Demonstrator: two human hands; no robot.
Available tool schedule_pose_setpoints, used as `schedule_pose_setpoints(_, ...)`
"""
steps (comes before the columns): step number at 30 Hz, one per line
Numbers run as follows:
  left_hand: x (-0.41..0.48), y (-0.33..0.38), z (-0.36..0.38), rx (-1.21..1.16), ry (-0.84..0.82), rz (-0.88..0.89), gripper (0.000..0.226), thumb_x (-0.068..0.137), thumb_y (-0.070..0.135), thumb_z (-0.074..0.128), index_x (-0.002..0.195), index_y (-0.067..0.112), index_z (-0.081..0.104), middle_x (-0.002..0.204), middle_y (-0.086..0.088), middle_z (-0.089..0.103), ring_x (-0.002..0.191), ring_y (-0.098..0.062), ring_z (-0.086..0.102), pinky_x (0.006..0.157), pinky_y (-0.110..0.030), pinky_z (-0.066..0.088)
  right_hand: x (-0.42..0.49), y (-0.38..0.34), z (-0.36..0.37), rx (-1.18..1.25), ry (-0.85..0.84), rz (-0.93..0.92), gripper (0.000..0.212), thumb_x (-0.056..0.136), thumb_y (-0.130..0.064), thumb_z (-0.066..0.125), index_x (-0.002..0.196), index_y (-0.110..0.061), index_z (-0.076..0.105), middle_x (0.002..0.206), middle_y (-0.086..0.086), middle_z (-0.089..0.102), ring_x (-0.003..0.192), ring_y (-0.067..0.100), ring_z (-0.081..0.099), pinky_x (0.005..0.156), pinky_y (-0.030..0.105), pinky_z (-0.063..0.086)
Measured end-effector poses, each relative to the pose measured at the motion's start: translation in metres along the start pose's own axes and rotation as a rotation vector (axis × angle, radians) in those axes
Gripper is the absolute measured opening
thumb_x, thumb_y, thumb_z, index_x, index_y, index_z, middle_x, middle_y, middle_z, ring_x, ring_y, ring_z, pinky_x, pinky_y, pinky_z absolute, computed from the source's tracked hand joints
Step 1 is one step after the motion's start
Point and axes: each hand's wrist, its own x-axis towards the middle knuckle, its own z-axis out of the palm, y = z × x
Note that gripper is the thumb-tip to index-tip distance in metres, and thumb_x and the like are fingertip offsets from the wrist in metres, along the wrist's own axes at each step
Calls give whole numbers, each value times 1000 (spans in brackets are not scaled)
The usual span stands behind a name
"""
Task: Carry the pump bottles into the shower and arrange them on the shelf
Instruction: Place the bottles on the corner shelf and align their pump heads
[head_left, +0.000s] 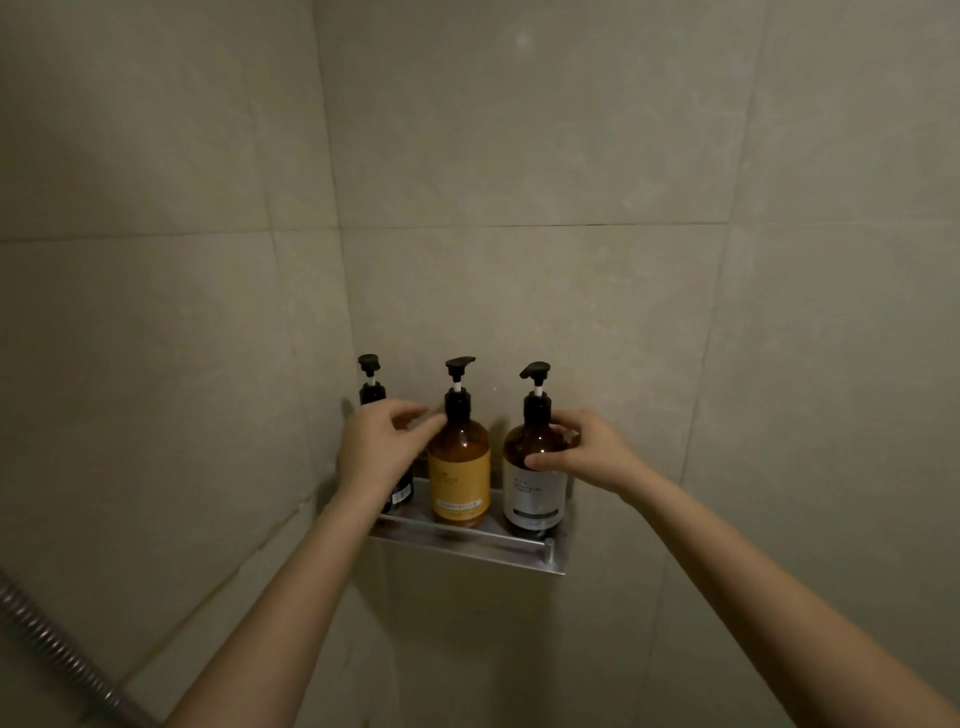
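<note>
Three pump bottles are seen standing upright in a row on the metal shelf (467, 540) fixed in the corner of the tiled shower wall (571, 156), so the carrying is judged done and only the arranging is left. The white-labelled bottle (535, 483) at the right end is held by the right hand (587, 454), with the thumb laid across its front shoulder and the other fingers curled round its far side. The left hand (374, 447) is placed in front of the dark bottle (371, 395) at the left end, most of which is hidden behind it; its fingers (426, 428) are loosely spread and reach toward the neck of the yellow-labelled bottle (460, 467) in the middle, though whether that neck is actually touched cannot be told in this dim view. The step in hand is taken to be the squaring-up of the row. It is best done with each bottle gripped low on the shoulder rather than by the pump head, kept flat on the shelf and slid or turned rather than lifted, so that the front rail (457, 530) is not cleared and neighbours are not knocked. Labels may be turned to face outward, the pump spouts set to one side alike, and the gaps evened.
</note>
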Motion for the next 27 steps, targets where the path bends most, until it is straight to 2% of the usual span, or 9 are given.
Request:
schedule_pose_setpoints(2,-10,-3,-7,40,220,1,23,79,33,68,96,18,70,90,4,69,84,-14,65,67,-26,52,1,2,1,6,2,2,55,72,-24,79,123,-20,59,109,-4,64,93,5,53,62,6,34)
schedule_pose_setpoints(5,-13,-8,-10,167,288,-68,34,77,33,69,103,12,64,101,-6,65,92,-23,62,76,-38,53,2,4,2,16,6,4,59,72,-24,78,126,-18,56,120,2,63,99,8,52,68,11,38)
schedule_pose_setpoints(9,-5,-15,-9,254,236,-158,59,70,39,76,117,9,56,116,-10,60,106,-28,59,84,-40,52,3,7,2,17,2,4,60,71,-25,78,127,-16,56,124,4,63,115,20,57,82,23,40)
schedule_pose_setpoints(12,-1,-24,-7,230,190,-155,54,68,40,76,111,12,59,110,-9,65,100,-27,62,79,-40,54,4,10,3,34,0,-6,57,70,-25,79,123,-18,59,120,3,65,112,19,58,83,25,41)
schedule_pose_setpoints(18,20,-39,-12,20,-40,-236,53,74,17,73,124,13,57,122,-10,64,108,-24,59,81,-27,41,3,10,1,76,-7,-32,50,69,-22,80,115,-21,63,100,-8,65,99,11,61,66,8,39)
schedule_pose_setpoints(20,25,-41,-14,15,-89,-242,52,73,15,72,124,13,58,123,-10,63,98,-16,57,77,-23,41,3,10,1,77,-15,-41,50,69,-22,81,115,-20,64,99,-7,66,100,13,62,66,9,40)
schedule_pose_setpoints(22,26,-41,-15,64,-62,-212,52,69,27,74,118,14,62,117,-9,66,86,-10,55,67,-20,42,4,10,1,59,-13,-46,53,69,-23,81,118,-19,63,100,-7,64,98,11,60,68,12,41)
schedule_pose_setpoints(25,24,-40,-16,218,-17,-169,68,58,55,73,115,17,64,113,-7,65,97,-20,63,79,-32,53,6,12,3,56,-10,-39,56,68,-25,81,120,-21,61,103,-7,64,96,8,57,77,21,43)
schedule_pose_setpoints(27,23,-37,-14,242,-11,-169,70,57,55,75,115,17,62,113,-7,64,99,-23,63,82,-37,55,6,14,2,53,-10,-41,56,68,-26,81,120,-24,61,101,-10,63,94,6,57,73,17,42)
